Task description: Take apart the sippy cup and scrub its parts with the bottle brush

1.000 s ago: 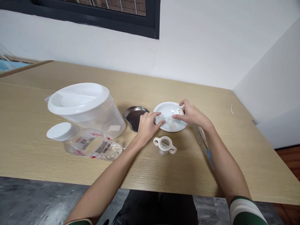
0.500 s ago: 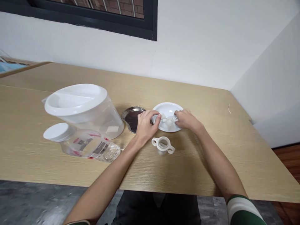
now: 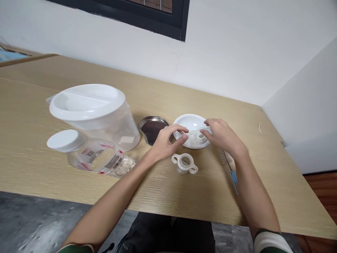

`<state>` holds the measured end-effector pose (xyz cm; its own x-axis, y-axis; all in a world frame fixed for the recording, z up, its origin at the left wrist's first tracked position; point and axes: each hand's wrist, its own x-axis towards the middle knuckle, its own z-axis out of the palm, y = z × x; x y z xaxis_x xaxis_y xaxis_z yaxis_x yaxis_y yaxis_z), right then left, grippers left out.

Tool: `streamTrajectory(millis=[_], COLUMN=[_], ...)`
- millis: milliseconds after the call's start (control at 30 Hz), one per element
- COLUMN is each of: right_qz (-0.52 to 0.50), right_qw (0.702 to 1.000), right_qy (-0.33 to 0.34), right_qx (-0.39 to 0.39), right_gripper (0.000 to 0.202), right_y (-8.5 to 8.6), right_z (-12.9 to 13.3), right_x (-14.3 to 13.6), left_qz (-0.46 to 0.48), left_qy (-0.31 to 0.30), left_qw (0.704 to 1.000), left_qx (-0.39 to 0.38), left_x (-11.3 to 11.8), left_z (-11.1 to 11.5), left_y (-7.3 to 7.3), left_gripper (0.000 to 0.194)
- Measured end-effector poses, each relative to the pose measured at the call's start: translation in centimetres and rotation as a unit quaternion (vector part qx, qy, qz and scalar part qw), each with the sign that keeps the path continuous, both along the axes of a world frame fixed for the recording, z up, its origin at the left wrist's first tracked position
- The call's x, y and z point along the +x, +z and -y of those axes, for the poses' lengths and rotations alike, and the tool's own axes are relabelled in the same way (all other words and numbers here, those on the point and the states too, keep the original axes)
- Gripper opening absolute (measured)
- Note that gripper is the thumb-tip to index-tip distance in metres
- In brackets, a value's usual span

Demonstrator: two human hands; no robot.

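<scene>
My left hand [image 3: 170,140] is at the near left rim of a white bowl [image 3: 188,120], thumb and index finger close together at one end of a thin, wire-like strand [image 3: 196,130]. The strand runs across the bowl to my right hand [image 3: 218,133], whose curled fingers hold its other end; its exact kind is too fine to make out. Below it in the bowl lie a translucent piece [image 3: 194,140] and a small white ringed piece [image 3: 202,138]. A translucent cup with two looped white handles [image 3: 185,163] stands in front of the bowl.
Left of the bowl lies a kidney-shaped metal tray [image 3: 152,130]. Farther left are a lidded clear pitcher [image 3: 113,126] and a white-capped plastic bottle [image 3: 94,156]. A blue-handled bristle brush [image 3: 233,177] lies by my right forearm. A thin white strip [image 3: 259,127] is at the right.
My right hand has lifted slightly and moved right, uncovering the ringed piece in the bowl. My left thumb and index finger have shifted right over the bowl. The brush has come into view.
</scene>
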<state>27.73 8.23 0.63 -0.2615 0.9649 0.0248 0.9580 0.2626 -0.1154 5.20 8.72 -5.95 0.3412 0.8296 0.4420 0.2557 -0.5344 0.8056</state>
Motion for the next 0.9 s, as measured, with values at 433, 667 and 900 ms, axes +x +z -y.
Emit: streamTrajectory(millis=[433, 667, 900], right_qz=[-0.115, -0.144, -0.017], right_qw=[0.991, 0.979, 0.982], right_qy=[0.051, -0.048, -0.177], right_qx=[0.037, 0.135, -0.063], right_gripper=[0.032, 0.033, 0.052], right_y=[5.7, 7.4, 0.5], right_z=[6.9, 9.7, 9.8], right_x=[-0.2, 3.5, 7.6], left_qz=[-0.164, -0.208, -0.206], left_qy=[-0.244, -0.228, -0.214], left_qw=[0.937, 0.941, 0.947], left_qx=[-0.191, -0.138, -0.120], left_x=[-1.5, -0.8, -1.1], left_z=[1.4, 1.1, 0.9], left_y=[1.2, 0.5, -0.5], left_gripper=[0.042, 0.042, 0.058])
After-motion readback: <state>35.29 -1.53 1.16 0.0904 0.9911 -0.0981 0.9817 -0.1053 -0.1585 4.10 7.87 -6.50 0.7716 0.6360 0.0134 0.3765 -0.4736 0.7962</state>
